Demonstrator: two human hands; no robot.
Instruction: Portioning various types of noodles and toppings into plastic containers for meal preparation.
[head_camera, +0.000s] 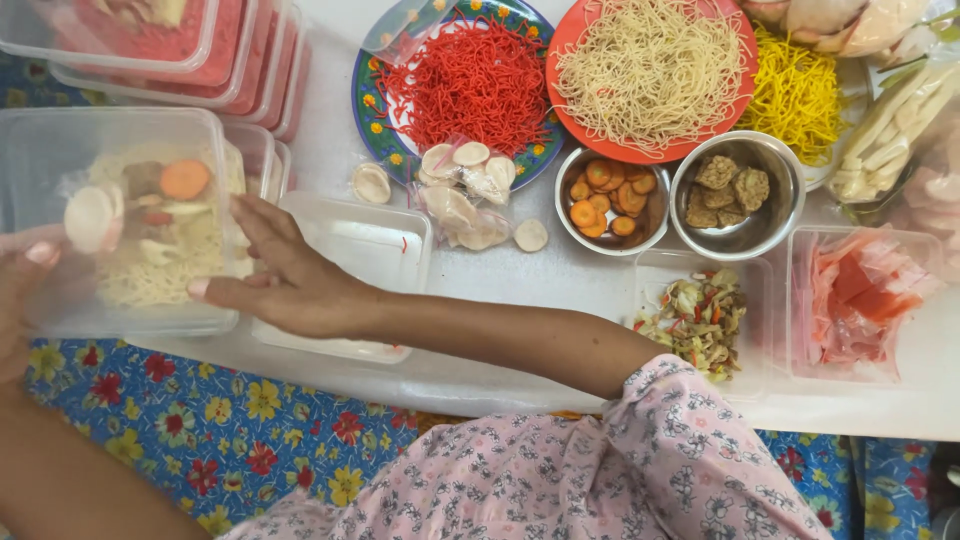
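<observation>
The only open strip is running along the table (560, 275) centre, between the steel bowls (612, 205) and the near-edge trays (700, 320). Plates (455, 85) are blocking the far edge; stacked clear containers (120, 215) are crowding the left end.

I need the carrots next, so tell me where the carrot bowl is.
In the head view, the carrot bowl sits right of centre, just below the orange noodle plate and left of the other steel bowl.

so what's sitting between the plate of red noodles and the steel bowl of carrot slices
In the head view, a loose pile of pale round slices, partly in clear plastic, lies between the plate of red noodles and the steel bowl of carrot slices.
</observation>
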